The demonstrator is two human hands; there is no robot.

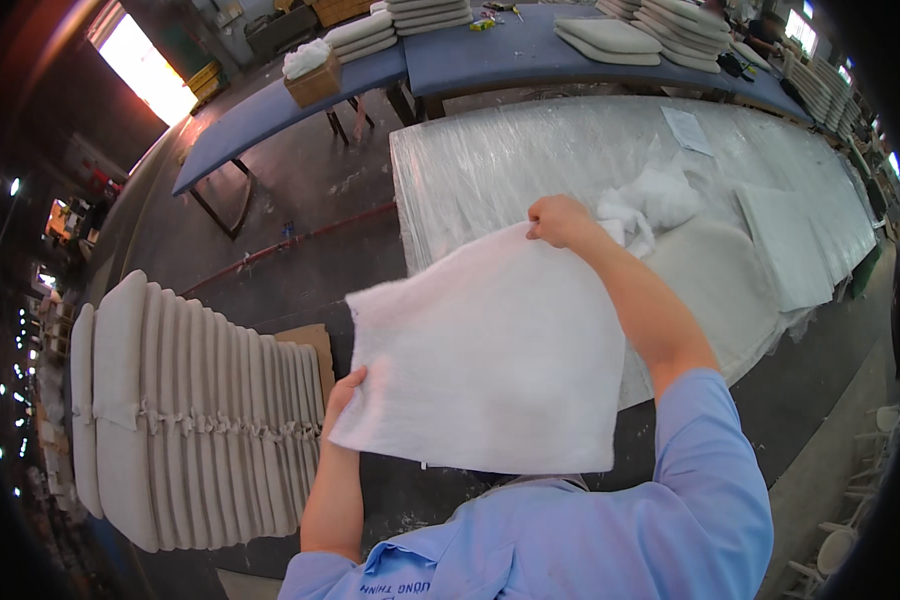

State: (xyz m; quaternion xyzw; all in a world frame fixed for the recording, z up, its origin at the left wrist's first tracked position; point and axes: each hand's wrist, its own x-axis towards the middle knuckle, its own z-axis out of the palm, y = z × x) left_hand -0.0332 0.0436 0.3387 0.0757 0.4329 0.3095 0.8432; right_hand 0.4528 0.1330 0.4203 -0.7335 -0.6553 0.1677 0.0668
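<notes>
A white sheet of soft batting [490, 350] hangs spread out in the air in front of me. My left hand [343, 395] pinches its lower left corner. My right hand [558, 220] grips its upper right corner, raised over the near edge of a long table wrapped in clear plastic [510, 170]. Just past the right hand lies a loose clump of white stuffing [655, 200] and a flat pale cushion pad [715, 280] on that table.
A row of grey cushions [190, 410] stands on edge at my left. White foam sheets [785, 240] and a paper [687, 130] lie on the plastic-covered table. Blue tables [490, 55] behind carry stacked cushions [650, 35] and a cardboard box [313, 80].
</notes>
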